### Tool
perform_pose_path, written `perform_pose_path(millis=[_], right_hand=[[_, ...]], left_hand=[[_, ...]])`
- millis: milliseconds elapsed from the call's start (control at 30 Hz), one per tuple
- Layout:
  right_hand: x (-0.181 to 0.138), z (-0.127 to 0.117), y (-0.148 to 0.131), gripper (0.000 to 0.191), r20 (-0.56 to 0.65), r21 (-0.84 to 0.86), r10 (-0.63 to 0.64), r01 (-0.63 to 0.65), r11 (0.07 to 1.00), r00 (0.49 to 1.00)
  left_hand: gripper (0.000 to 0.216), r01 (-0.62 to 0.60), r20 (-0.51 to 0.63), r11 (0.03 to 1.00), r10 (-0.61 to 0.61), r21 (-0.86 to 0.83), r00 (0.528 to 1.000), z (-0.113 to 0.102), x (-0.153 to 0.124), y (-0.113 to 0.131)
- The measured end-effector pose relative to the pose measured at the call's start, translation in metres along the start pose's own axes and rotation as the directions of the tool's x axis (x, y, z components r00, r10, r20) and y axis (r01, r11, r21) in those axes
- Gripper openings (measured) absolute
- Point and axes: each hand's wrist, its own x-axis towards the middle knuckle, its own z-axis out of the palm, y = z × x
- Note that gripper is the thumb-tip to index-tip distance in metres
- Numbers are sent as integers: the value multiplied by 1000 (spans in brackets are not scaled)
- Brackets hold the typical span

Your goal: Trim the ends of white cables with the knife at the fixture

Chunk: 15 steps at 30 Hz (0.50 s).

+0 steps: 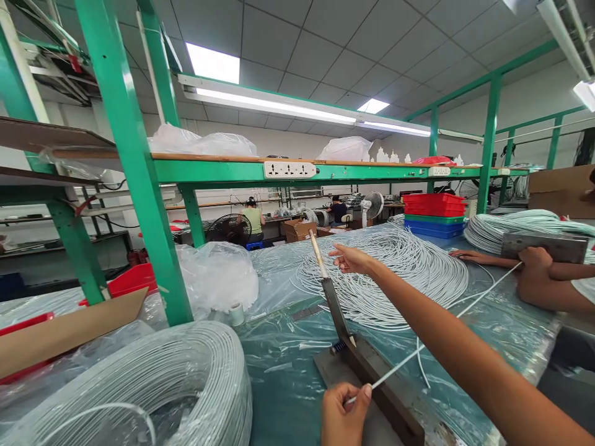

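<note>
My left hand [343,416] pinches the end of a thin white cable [418,352] at the near edge of the table. The cable lies across the base of a metal lever cutter [372,371] and runs up to the right toward a co-worker's hand [534,260]. The cutter's blade arm [335,303] is raised, with its pale handle [318,251] at the top. My right hand [349,257] is stretched out beside that handle, fingers apart and just short of it, holding nothing.
A big coil of white cable [153,390] lies at the near left, and a pile of cut cable lengths [404,272] behind the cutter. The co-worker holds a metal plate [543,245]. A green post [139,186], stacked trays [434,215] and a tape roll [236,313] stand around.
</note>
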Motion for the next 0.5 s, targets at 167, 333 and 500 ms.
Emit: perform_pose_path(millis=[167, 333, 500], right_hand=[[43, 12, 10, 36, 152, 96, 116, -131, 987, 982], [45, 22, 9, 41, 176, 144, 158, -184, 972, 972], [16, 19, -3, 54, 144, 180, 115, -140, 974, 983]], left_hand=[[52, 14, -51, 999, -12, 49, 999, -2, 8, -15], [48, 32, -36, 999, -30, 43, 999, -5, 7, -13], [42, 51, 46, 998, -52, 30, 998, -6, 5, -4]])
